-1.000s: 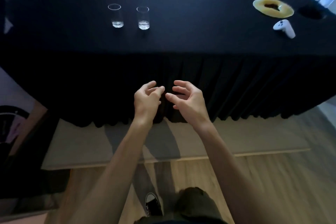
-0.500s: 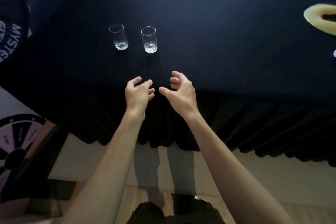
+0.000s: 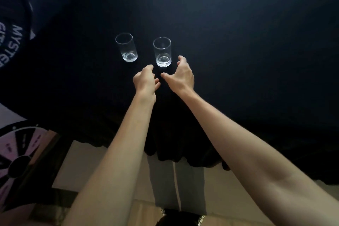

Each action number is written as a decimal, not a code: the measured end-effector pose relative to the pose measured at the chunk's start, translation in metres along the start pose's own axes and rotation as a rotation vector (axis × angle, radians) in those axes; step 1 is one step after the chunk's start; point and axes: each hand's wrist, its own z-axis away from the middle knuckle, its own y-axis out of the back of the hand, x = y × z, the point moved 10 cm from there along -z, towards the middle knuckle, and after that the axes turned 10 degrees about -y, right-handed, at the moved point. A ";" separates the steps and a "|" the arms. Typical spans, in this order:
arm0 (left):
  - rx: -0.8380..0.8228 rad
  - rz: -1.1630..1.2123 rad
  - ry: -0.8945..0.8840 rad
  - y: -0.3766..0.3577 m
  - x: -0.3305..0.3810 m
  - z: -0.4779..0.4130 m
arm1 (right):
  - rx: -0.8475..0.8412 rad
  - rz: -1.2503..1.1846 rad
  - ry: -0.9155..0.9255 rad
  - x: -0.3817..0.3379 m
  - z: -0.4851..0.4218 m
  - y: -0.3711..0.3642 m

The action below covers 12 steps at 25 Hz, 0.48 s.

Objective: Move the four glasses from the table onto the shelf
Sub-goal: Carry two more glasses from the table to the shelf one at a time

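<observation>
Two clear empty glasses stand upright on the black-clothed table (image 3: 238,42): a left glass (image 3: 127,47) and a right glass (image 3: 162,51). My right hand (image 3: 180,75) is open just below and to the right of the right glass, thumb and fingers spread on either side of its base, not touching it. My left hand (image 3: 145,80) is open with loosely curled fingers, just below the gap between the two glasses and holding nothing. No shelf is in view.
A dark round sign with white lettering (image 3: 12,42) stands at the left edge. A pink and black prize wheel (image 3: 16,156) sits low on the left. The tablecloth skirt (image 3: 183,152) hangs to a light floor near my feet.
Both hands have moved forward over the table, from in front of the skirt up to the glasses. The camera has come closer, and the yellow plate and white controller have left the view.
</observation>
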 end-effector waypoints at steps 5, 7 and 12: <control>-0.041 0.016 0.035 -0.017 0.003 -0.051 | 0.056 0.039 0.022 -0.017 -0.036 -0.022; -0.053 0.026 0.053 -0.019 -0.001 -0.061 | 0.079 0.033 0.034 -0.025 -0.043 -0.024; -0.078 0.086 0.086 -0.008 -0.004 -0.055 | 0.049 -0.059 0.072 -0.030 -0.020 -0.016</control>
